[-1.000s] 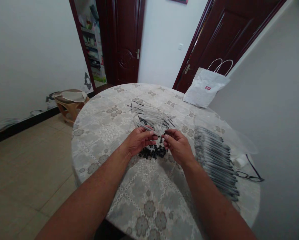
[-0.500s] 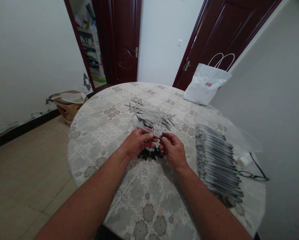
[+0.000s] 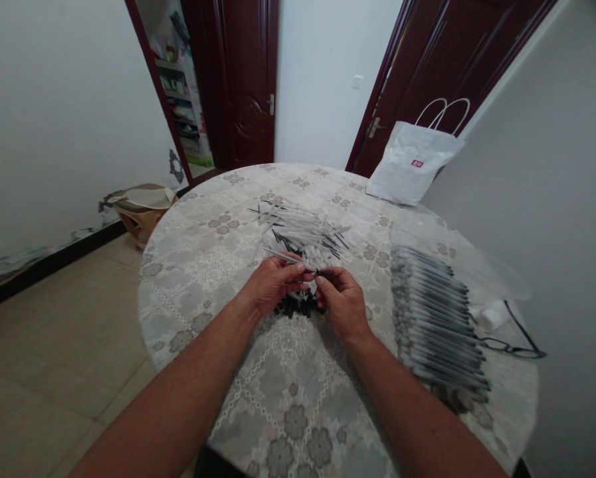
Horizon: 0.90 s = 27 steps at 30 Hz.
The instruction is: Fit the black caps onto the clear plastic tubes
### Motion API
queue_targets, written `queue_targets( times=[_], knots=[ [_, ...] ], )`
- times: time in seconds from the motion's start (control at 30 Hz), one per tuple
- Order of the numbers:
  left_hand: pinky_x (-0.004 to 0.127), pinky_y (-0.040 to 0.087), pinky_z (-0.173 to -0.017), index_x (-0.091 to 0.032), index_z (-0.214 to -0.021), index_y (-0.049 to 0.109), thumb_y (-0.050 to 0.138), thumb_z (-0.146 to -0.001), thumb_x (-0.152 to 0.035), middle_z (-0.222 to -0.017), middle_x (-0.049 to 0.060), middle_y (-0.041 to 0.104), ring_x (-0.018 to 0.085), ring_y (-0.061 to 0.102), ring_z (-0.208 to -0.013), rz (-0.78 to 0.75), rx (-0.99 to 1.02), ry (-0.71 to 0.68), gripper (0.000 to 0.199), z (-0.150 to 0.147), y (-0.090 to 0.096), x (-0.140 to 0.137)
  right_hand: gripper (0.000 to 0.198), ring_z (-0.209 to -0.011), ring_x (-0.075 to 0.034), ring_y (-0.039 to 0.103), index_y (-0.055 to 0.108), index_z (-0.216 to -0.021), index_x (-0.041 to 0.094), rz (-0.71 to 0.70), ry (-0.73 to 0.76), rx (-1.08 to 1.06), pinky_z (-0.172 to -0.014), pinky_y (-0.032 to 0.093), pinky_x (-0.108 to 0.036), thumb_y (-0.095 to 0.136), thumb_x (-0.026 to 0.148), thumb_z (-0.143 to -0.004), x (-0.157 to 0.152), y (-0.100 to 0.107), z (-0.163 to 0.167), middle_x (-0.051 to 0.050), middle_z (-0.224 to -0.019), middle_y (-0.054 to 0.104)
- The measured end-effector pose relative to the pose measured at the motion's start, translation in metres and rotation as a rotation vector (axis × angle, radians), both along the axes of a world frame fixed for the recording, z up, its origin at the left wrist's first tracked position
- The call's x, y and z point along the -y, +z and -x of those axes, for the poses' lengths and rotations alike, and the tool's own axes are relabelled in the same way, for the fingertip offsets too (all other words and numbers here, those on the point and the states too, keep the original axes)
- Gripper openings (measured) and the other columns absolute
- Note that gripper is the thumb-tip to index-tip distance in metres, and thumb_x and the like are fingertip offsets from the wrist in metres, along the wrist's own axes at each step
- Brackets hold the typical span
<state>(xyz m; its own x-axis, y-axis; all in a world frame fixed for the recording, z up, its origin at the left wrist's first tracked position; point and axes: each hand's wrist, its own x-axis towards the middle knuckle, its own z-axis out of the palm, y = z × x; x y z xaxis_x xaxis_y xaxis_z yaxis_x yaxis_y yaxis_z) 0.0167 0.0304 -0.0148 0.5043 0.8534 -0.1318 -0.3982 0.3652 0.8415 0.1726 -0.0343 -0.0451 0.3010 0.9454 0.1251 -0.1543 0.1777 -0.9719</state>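
Observation:
My left hand point(image 3: 272, 284) is closed round a thin pale pen barrel point(image 3: 280, 255), which slants up to the left out of the fingers. At the barrel's right end, my right hand point(image 3: 345, 302) pinches a small black piece point(image 3: 318, 271). The two hands' fingertips almost meet there. Just beyond them lies a loose pile of thin pale and black-ended pen parts point(image 3: 300, 229). Below and between the hands is a heap of small black pieces point(image 3: 298, 305), partly hidden by the fingers.
At right, many assembled-looking grey pens point(image 3: 432, 312) lie stacked in rows on clear plastic. Beside them are a white roll-like object point(image 3: 494, 315) and black-framed glasses point(image 3: 509, 348). A white paper bag point(image 3: 402, 172) stands at the round table's point(image 3: 198, 265) back right edge.
My right hand has shifted slightly left, and the black piece now shows at the barrel's end. My left hand keeps its hold. The view has turned a little.

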Motion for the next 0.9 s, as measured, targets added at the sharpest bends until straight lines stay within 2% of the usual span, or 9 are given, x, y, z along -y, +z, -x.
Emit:
queue_targets(
  times=[0.67, 0.8, 0.9],
  knots=[
    [0.030, 0.060, -0.070, -0.014, -0.096, 0.062, 0.086, -0.072, -0.027, -0.090, 0.008, 0.073, 0.020, 0.074, -0.083, -0.046, -0.031, -0.002, 0.036, 0.0003, 0.0017, 0.0021, 0.024, -0.052, -0.010, 0.053, 0.065, -0.098, 0.021, 0.003, 0.001, -0.021, -0.045, 0.045, -0.021, 0.076, 0.035, -0.082, -0.0017, -0.0005, -0.0002, 0.004, -0.071, 0.063],
    [0.030, 0.060, -0.070, -0.014, -0.095, 0.063, 0.085, -0.074, -0.027, -0.088, 0.008, 0.073, 0.019, 0.073, -0.082, -0.093, -0.059, -0.005, 0.034, -0.0003, 0.0009, 0.0025, 0.021, -0.051, -0.010, 0.053, 0.065, -0.097, 0.021, -0.004, -0.011, 0.050, -0.046, 0.044, -0.022, 0.074, 0.034, -0.083, -0.0002, 0.0023, -0.0004, 0.004, -0.073, 0.065],
    [0.030, 0.059, -0.070, -0.014, -0.093, 0.064, 0.085, -0.074, -0.028, -0.085, 0.007, 0.073, 0.019, 0.073, -0.081, -0.130, -0.084, -0.001, 0.032, -0.0009, 0.0000, 0.0023, 0.020, -0.055, -0.012, 0.056, 0.066, -0.098, 0.021, -0.009, -0.050, 0.191, -0.051, 0.046, -0.024, 0.072, 0.035, -0.085, 0.0019, 0.0043, -0.0018, 0.001, -0.079, 0.068]
  ],
)
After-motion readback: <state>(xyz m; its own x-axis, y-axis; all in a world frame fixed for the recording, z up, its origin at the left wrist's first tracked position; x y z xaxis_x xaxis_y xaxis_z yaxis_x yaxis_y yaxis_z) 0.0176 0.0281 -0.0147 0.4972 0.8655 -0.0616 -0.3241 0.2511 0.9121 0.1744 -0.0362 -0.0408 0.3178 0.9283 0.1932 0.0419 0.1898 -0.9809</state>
